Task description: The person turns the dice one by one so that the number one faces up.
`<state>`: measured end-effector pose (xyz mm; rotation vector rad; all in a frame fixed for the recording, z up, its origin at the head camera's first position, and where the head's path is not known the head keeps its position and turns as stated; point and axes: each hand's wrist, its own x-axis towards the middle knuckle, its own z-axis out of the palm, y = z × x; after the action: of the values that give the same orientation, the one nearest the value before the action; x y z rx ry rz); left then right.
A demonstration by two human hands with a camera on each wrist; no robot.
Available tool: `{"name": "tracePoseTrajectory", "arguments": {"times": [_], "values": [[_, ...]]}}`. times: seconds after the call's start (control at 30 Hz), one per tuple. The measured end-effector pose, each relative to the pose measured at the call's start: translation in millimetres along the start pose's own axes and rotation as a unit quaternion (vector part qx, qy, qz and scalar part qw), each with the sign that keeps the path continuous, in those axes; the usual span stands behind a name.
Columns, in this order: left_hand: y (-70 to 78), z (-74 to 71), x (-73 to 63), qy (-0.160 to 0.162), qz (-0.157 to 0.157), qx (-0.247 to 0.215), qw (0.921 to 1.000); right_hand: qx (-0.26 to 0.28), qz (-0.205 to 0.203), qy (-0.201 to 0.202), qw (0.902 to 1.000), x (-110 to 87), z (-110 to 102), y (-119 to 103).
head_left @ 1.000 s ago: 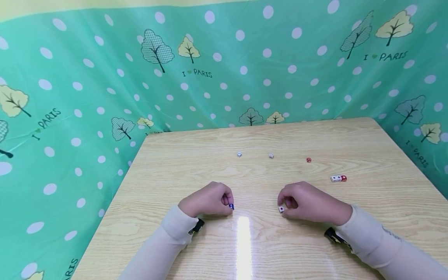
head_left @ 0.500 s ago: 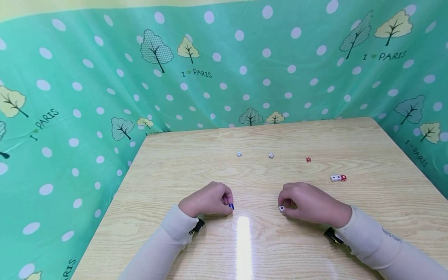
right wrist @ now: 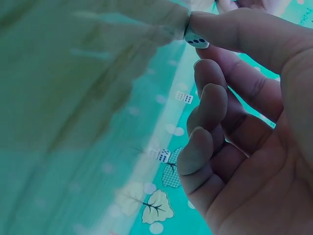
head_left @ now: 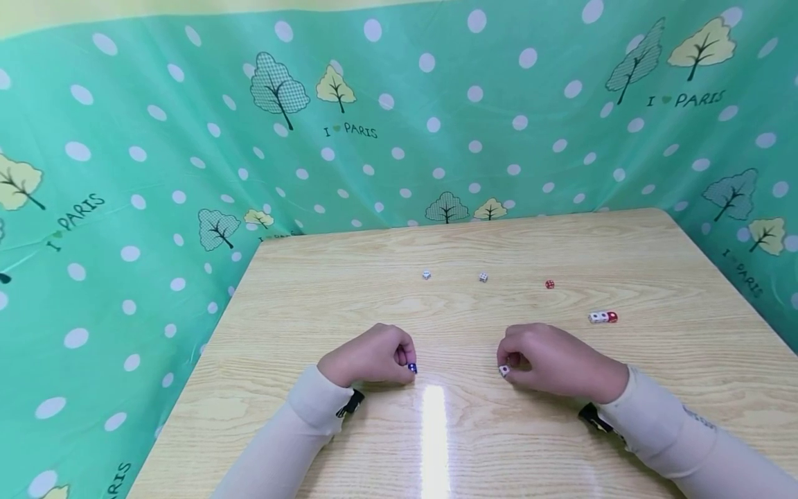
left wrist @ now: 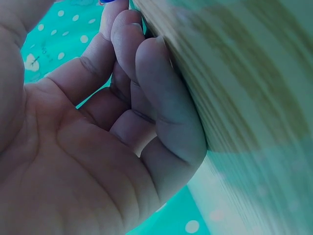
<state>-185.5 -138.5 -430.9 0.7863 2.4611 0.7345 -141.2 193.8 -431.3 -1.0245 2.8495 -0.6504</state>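
My left hand (head_left: 374,355) pinches a blue die (head_left: 412,368) between thumb and forefinger, low at the tabletop. A sliver of that blue die (left wrist: 105,1) shows at the top of the left wrist view. To the right, my right hand (head_left: 557,360) pinches a white die (head_left: 503,371) by thumb and forefinger. Dark pips mark the face of this white die (right wrist: 197,40) in the right wrist view. The other fingers (right wrist: 195,152) of the right hand curl loosely beneath. A gap of bare wood separates the two hands.
Farther back lie two single white dice, a left one (head_left: 427,275) and a right one (head_left: 483,277), and a red die (head_left: 550,284). Right of my right hand, a short row of white dice (head_left: 598,317) touches another red die (head_left: 613,317). A patterned curtain (head_left: 399,138) hangs behind the wooden table (head_left: 312,291).
The white die in my right hand has turned slightly and shifted a touch right and away from me. My left hand and the blue die have stayed in place.
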Motion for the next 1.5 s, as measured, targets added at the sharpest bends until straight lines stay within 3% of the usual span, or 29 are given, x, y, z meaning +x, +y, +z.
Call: {"name": "tracePoseTrajectory", "arguments": {"times": [0.37, 0.67, 1.03, 1.5], "values": [[0.3, -0.3, -1.4, -0.002, -0.005, -0.007, 1.0, -0.009, 0.065, -0.017, 0.9977, -2.3, -22.5, 18.4], [-0.4, -0.2, -1.0, 0.0, -0.001, -0.009, 1.0, -0.063, 0.082, 0.016, 0.9945, -8.3, -42.4, 46.2], [-0.2, -0.1, -0.3, 0.0, 0.003, -0.006, 1.0, -0.107, 0.104, 0.01, 0.9887, -14.5, -49.7, 77.1], [1.4, -0.5, -0.1, -0.002, 0.001, -0.005, 1.0, -0.12, 0.134, 0.005, 0.9837, -21.6, -60.6, 96.3]]}}
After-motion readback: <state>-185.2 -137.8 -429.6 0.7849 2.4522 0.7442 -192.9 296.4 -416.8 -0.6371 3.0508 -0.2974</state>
